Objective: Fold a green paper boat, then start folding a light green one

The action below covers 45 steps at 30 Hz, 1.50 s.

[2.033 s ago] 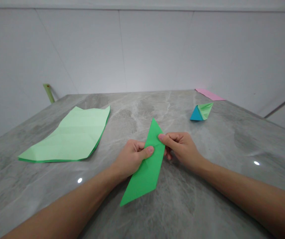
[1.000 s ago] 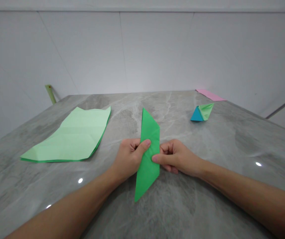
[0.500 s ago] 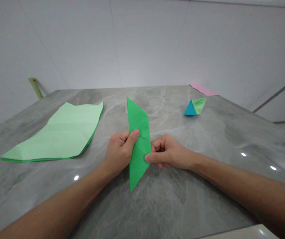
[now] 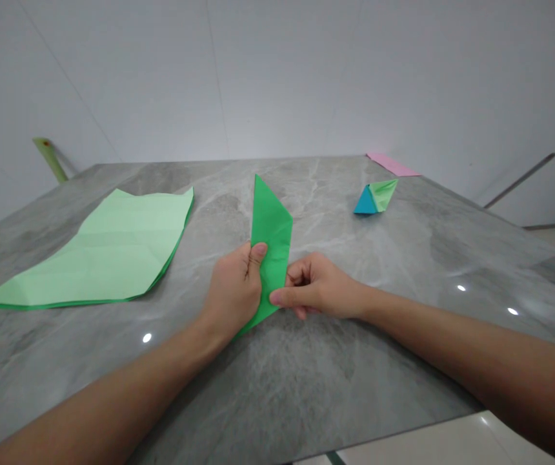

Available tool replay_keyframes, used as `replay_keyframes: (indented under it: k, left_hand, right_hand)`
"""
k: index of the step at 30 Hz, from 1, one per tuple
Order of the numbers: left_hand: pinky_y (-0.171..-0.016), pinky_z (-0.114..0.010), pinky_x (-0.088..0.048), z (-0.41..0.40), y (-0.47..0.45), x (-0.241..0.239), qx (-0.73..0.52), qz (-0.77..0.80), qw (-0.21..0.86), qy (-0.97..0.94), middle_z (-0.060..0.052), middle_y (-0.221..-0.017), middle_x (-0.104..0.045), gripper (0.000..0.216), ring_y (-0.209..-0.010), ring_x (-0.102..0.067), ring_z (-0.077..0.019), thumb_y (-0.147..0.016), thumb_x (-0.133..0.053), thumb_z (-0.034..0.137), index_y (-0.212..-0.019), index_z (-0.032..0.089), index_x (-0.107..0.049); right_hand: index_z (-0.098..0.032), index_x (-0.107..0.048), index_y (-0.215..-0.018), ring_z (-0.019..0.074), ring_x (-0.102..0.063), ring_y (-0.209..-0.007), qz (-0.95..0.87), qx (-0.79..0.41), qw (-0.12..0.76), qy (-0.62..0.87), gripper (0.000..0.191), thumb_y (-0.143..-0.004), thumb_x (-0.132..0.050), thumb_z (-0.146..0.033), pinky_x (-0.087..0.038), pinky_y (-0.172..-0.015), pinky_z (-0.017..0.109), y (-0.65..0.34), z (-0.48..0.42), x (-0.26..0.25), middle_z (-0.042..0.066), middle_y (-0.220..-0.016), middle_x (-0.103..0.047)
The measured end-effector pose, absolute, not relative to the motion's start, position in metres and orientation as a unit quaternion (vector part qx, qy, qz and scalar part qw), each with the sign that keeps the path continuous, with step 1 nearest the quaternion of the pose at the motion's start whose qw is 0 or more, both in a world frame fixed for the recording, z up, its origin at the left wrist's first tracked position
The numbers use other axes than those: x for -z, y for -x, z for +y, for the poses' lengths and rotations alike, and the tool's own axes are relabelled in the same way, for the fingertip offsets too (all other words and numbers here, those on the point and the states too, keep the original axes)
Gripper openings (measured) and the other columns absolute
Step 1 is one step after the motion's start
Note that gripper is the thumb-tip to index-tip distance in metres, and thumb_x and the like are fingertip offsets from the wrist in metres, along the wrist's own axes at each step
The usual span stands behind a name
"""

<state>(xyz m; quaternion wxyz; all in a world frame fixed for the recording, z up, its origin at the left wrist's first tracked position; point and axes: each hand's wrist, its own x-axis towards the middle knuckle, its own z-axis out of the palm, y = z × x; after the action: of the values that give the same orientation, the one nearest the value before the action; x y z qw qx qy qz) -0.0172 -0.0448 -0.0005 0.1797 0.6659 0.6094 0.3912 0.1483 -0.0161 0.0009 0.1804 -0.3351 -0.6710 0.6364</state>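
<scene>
Thumb of the left grip (image 4: 233, 290) presses flat on the folded green paper (image 4: 272, 226), with the fingers closed behind its left edge. Curled shut, the right grip (image 4: 316, 294) pinches the lower right edge. Held between both, the strip stands nearly upright, its lower tip down by the grey worktop (image 4: 306, 387). Well to the left lie light green sheets (image 4: 113, 248); a blue-and-green folded shape (image 4: 374, 197) and a pink sheet (image 4: 391, 165) lie far right.

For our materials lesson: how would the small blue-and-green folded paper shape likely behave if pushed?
The blue-and-green paper shape is probably very light and would likely slide on the glossy table. Its flat facets suggest tipping rather than rolling.
</scene>
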Motion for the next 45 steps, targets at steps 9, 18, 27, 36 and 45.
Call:
replay_keyframes:
  k: [9, 18, 27, 36, 45]
  left_hand:
    - [-0.053, -0.025, -0.029, -0.039, 0.022, 0.001, -0.317, 0.592, 0.227, -0.705, 0.002, -0.058, -0.052, 0.039, -0.054, -0.045, -0.0129, -0.096, -0.035, 0.036, -0.062, 0.02, -0.044]
    - [-0.055, -0.027, -0.03, -0.041, 0.021, -0.002, -0.283, 0.578, 0.258, -0.721, 0.0, -0.062, -0.053, 0.039, -0.056, -0.046, -0.0153, -0.096, -0.031, 0.038, -0.065, 0.021, -0.045]
    - [-0.05, -0.025, -0.026, -0.041, 0.021, 0.008, -0.33, 0.568, 0.345, -0.67, 0.004, -0.058, -0.039, 0.04, -0.053, -0.037, -0.0127, -0.092, -0.036, 0.046, -0.062, 0.021, -0.04]
    - [-0.049, -0.023, -0.028, -0.04, 0.027, -0.004, -0.336, 0.5, 0.373, -0.706, 0.005, -0.059, -0.038, 0.038, -0.054, -0.035, -0.0109, -0.092, -0.04, 0.044, -0.064, 0.019, -0.045]
    - [-0.039, -0.023, -0.04, -0.047, 0.021, 0.0, -0.328, 0.484, 0.575, -0.572, 0.004, -0.054, -0.054, 0.032, -0.044, -0.058, -0.0154, -0.087, -0.047, 0.05, -0.074, 0.022, -0.048]
  right_hand:
    - [-0.017, -0.051, -0.048, 0.0033, -0.033, -0.03, -0.591, -0.671, 0.265, 0.361, 0.041, -0.064, -0.082, -0.039, -0.019, -0.03, 0.019, -0.149, -0.01, 0.001, -0.006, -0.037, -0.048]
    - [-0.017, -0.049, -0.048, 0.0023, -0.027, -0.03, -0.549, -0.678, 0.337, 0.353, 0.04, -0.059, -0.083, -0.035, -0.016, -0.031, 0.018, -0.158, 0.004, 0.0, -0.007, -0.036, -0.044]
    - [-0.017, -0.048, -0.048, 0.0024, -0.029, -0.031, -0.573, -0.655, 0.335, 0.361, 0.04, -0.061, -0.082, -0.034, -0.017, -0.032, 0.017, -0.158, 0.001, 0.001, -0.007, -0.036, -0.045]
    - [-0.016, -0.053, -0.048, 0.0028, -0.028, -0.033, -0.57, -0.666, 0.318, 0.361, 0.036, -0.061, -0.082, -0.034, -0.016, -0.032, 0.019, -0.161, 0.002, 0.001, -0.007, -0.038, -0.046]
    - [-0.016, -0.054, -0.053, 0.0031, -0.029, -0.034, -0.592, -0.654, 0.306, 0.356, 0.034, -0.062, -0.082, -0.034, -0.018, -0.034, 0.018, -0.161, 0.001, 0.002, -0.008, -0.038, -0.044]
